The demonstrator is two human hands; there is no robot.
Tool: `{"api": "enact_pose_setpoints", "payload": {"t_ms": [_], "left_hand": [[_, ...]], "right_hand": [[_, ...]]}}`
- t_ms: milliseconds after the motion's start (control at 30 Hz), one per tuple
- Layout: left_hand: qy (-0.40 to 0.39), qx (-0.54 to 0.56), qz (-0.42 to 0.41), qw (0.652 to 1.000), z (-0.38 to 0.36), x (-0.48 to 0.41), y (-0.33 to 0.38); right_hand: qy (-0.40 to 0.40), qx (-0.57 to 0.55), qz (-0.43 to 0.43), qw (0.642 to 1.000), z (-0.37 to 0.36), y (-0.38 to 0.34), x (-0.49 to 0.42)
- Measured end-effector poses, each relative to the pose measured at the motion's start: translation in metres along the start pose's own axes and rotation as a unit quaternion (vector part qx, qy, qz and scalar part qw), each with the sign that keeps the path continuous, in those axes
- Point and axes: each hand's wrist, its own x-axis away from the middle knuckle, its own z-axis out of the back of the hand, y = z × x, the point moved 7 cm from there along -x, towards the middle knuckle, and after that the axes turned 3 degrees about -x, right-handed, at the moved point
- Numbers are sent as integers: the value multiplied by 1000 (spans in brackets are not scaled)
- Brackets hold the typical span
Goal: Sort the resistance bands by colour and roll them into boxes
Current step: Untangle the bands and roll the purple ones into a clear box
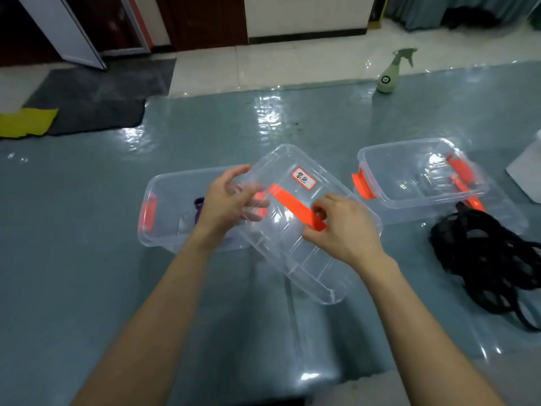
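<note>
Lid (292, 247), clear, orange-handled, labelled

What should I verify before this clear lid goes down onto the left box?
1. Hold on the clear plastic lid with orange handle and white label: ok; the left grip holds its edge, the right grip pinches the handle.
2. Top of the left clear plastic box with orange latches: ok, uncovered.
3. Roll of the purple band inside it: cannot tell, partly hidden.
4. Lid squared to that box: not ok, tilted and skewed.
5. Boxing of the black bands: not ok, heaped on the floor beside the right clear box.
</note>
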Motion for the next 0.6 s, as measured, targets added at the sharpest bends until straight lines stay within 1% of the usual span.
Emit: {"api": "enact_pose_setpoints", "payload": {"t_ms": [67, 100, 133, 167, 200, 233, 267, 300, 333, 400, 500, 600], "left_hand": [[61, 67, -25, 996, 37, 8, 5], [103, 96, -36, 989, 59, 12, 4], [143, 121, -44, 981, 82, 15, 3], [177, 143, -46, 973, 103, 18, -1], [204, 162, -46, 964, 122, 21, -6], [226, 176, -45, 957, 139, 22, -13], [244, 181, -45, 952, 153, 23, -21], [265, 170, -48, 948, 167, 23, -29], [290, 137, -51, 946, 180, 22, -37], [330, 38, -51, 942, 201, 15, -51], [340, -42, -19, 939, 218, -2, -73], [332, -147, 15, 932, 219, -15, -96]], "right_hand": [[98, -46, 36, 993, 8, -18, -13], [152, -77, 21, 985, 8, -22, -17], [182, -114, -24, 976, 3, -21, -20], [172, -159, -88, 968, -10, -20, -22], [132, -204, -147, 959, -30, -22, -26], [82, -240, -183, 950, -53, -28, -31], [42, -263, -197, 944, -74, -37, -36], [19, -274, -197, 941, -90, -47, -43], [11, -278, -195, 941, -102, -58, -53], [16, -271, -188, 944, -117, -74, -78], [10, -239, -190, 952, -139, -81, -106], [-8, -190, -207, 960, -163, -73, -106]]}}
